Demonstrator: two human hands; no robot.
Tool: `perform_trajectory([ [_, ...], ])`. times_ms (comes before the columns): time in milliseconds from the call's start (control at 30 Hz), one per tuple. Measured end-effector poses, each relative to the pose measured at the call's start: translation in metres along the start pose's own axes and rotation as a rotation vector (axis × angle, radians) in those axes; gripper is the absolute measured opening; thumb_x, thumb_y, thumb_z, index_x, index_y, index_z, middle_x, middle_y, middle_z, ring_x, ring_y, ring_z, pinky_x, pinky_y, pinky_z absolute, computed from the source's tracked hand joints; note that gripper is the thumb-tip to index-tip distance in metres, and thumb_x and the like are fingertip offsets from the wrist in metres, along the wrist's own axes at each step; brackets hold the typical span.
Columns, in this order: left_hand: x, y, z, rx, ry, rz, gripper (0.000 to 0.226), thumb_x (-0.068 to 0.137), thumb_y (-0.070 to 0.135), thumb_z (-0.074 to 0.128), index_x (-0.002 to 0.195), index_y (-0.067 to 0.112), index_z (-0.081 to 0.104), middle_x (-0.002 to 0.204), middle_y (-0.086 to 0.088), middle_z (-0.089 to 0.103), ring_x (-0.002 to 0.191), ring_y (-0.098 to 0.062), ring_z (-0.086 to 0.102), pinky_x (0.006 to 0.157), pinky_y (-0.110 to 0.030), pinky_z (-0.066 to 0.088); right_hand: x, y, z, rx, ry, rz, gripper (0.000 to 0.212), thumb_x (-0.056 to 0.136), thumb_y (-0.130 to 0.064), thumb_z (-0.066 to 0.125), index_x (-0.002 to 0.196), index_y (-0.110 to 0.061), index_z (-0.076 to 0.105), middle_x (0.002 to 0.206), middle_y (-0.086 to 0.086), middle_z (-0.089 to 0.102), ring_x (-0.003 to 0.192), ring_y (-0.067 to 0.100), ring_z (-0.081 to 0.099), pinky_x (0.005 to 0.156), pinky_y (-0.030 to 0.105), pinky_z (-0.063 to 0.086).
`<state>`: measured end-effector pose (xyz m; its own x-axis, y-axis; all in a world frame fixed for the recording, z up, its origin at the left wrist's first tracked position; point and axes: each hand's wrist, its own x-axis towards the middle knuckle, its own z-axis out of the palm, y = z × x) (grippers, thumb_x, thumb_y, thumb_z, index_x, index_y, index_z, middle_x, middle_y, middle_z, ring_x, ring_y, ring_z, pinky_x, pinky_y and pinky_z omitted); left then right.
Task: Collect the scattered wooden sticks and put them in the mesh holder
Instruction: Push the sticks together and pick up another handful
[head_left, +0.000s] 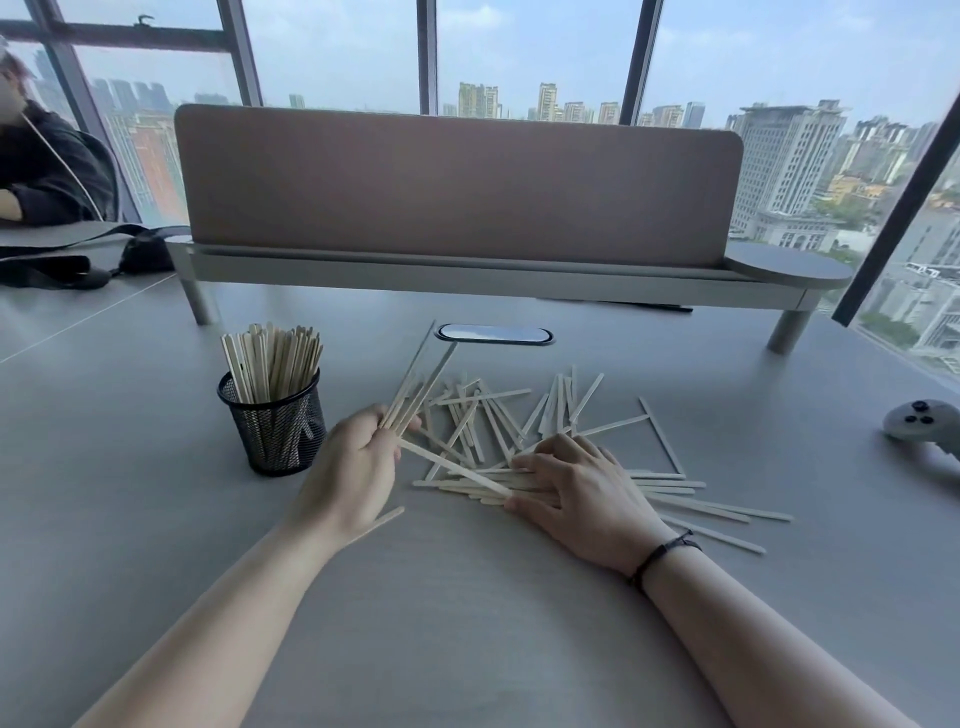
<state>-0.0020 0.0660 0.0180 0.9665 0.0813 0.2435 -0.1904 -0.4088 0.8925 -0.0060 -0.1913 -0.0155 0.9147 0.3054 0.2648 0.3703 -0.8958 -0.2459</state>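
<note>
A black mesh holder (278, 431) stands left of centre on the grey table, packed with upright wooden sticks (272, 361). Many loose sticks (498, 415) lie scattered in a pile to its right. My left hand (350, 470) is shut on a small bundle of sticks (415, 384) that points up and away, just right of the holder. One more stick (457, 470) slants from my left fingers to my right thumb. My right hand (576, 486) lies flat on the pile, fingers pressed on several sticks and thumb pinching that slanted stick's end.
A desk divider on a raised shelf (457, 192) crosses the back of the table. An oval cable port (493, 333) sits behind the pile. A grey controller (924, 426) lies at the right edge. A person in dark clothes (47, 166) and a black bag (140, 254) are at the far left.
</note>
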Motion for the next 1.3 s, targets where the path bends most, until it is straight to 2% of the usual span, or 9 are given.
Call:
perform_trajectory([
  [100, 0.0, 0.005, 0.0, -0.29, 0.045, -0.115, 0.026, 0.082, 0.002, 0.04, 0.077, 0.006, 0.065, 0.052, 0.003, 0.04, 0.043, -0.011, 0.027, 0.042, -0.021, 0.019, -0.002, -0.006, 0.002, -0.04, -0.008, -0.017, 0.06, 0.086, -0.069, 0.038, 0.133, -0.036, 0.056, 0.127, -0.01, 0.054, 0.124, 0.016, 0.046, 0.105, 0.034, 0.037],
  [267, -0.001, 0.019, -0.001, -0.579, 0.063, -0.261, 0.008, 0.063, 0.018, 0.042, 0.066, 0.012, 0.047, 0.05, 0.001, 0.032, 0.039, -0.01, 0.018, 0.044, -0.016, 0.01, -0.004, -0.017, 0.005, -0.063, 0.024, -0.03, 0.053, 0.088, -0.06, 0.041, 0.129, -0.031, 0.059, 0.122, -0.007, 0.056, 0.121, 0.019, 0.049, 0.104, 0.035, 0.038],
  [400, 0.0, 0.015, 0.0, -0.576, 0.084, -0.233, 0.043, 0.093, 0.025, 0.057, 0.059, 0.024, 0.03, 0.048, 0.006, 0.02, 0.043, -0.012, 0.012, 0.046, -0.022, 0.008, -0.003, -0.021, 0.005, -0.049, 0.025, 0.006, 0.057, 0.087, -0.067, 0.04, 0.125, -0.031, 0.062, 0.118, -0.01, 0.057, 0.12, 0.016, 0.047, 0.103, 0.033, 0.038],
  [500, -0.003, 0.018, -0.001, -0.612, 0.073, -0.146, 0.059, 0.097, 0.023, 0.061, 0.049, 0.024, 0.027, 0.042, 0.008, 0.02, 0.039, -0.012, 0.014, 0.045, -0.021, 0.011, -0.001, -0.022, 0.005, -0.025, 0.026, 0.015, 0.047, 0.088, -0.062, 0.05, 0.12, -0.029, 0.064, 0.115, -0.01, 0.057, 0.119, 0.016, 0.048, 0.102, 0.033, 0.038],
  [667, -0.007, 0.018, 0.004, -0.598, 0.028, 0.012, 0.064, 0.098, 0.018, 0.061, 0.041, 0.023, 0.032, 0.039, 0.006, 0.025, 0.038, -0.014, 0.021, 0.044, -0.023, 0.021, 0.0, -0.022, 0.006, 0.014, 0.01, -0.002, 0.038, 0.09, -0.058, 0.053, 0.111, -0.028, 0.064, 0.109, -0.008, 0.055, 0.113, 0.017, 0.049, 0.1, 0.034, 0.04],
  [800, -0.011, 0.012, 0.014, -0.425, 0.079, -0.007, 0.065, 0.094, 0.037, 0.067, 0.036, 0.023, 0.041, 0.038, 0.007, 0.036, 0.05, -0.024, 0.039, 0.062, -0.041, 0.041, 0.0, -0.022, 0.006, 0.019, -0.02, -0.008, 0.039, 0.089, -0.058, 0.048, 0.11, -0.027, 0.058, 0.11, -0.007, 0.051, 0.113, 0.018, 0.047, 0.102, 0.037, 0.038],
  [900, -0.01, 0.008, 0.017, -0.424, 0.079, -0.043, 0.062, 0.086, 0.045, 0.07, 0.035, 0.024, 0.043, 0.037, 0.006, 0.037, 0.054, -0.027, 0.042, 0.068, -0.047, 0.045, 0.001, -0.026, 0.005, -0.017, -0.036, 0.008, 0.053, 0.084, -0.074, 0.042, 0.108, -0.029, 0.054, 0.109, -0.008, 0.049, 0.111, 0.017, 0.045, 0.101, 0.036, 0.037],
  [1133, -0.014, 0.011, 0.02, -0.514, 0.059, -0.039, 0.059, 0.084, 0.044, 0.069, 0.045, 0.022, 0.032, 0.04, 0.001, 0.028, 0.038, -0.015, 0.026, 0.044, -0.027, 0.023, 0.014, -0.04, 0.013, -0.121, 0.038, 0.087, 0.072, 0.071, -0.093, 0.033, 0.094, -0.026, 0.048, 0.101, -0.004, 0.053, 0.105, 0.023, 0.05, 0.097, 0.039, 0.038],
  [1300, -0.016, 0.01, 0.019, -0.569, 0.01, 0.016, 0.055, 0.086, 0.044, 0.066, 0.05, 0.022, 0.031, 0.04, 0.004, 0.027, 0.032, -0.012, 0.021, 0.039, -0.017, 0.019, 0.023, -0.042, 0.018, -0.084, 0.064, 0.065, 0.066, 0.075, -0.091, 0.031, 0.08, -0.026, 0.043, 0.095, 0.0, 0.06, 0.101, 0.027, 0.057, 0.093, 0.041, 0.043],
])
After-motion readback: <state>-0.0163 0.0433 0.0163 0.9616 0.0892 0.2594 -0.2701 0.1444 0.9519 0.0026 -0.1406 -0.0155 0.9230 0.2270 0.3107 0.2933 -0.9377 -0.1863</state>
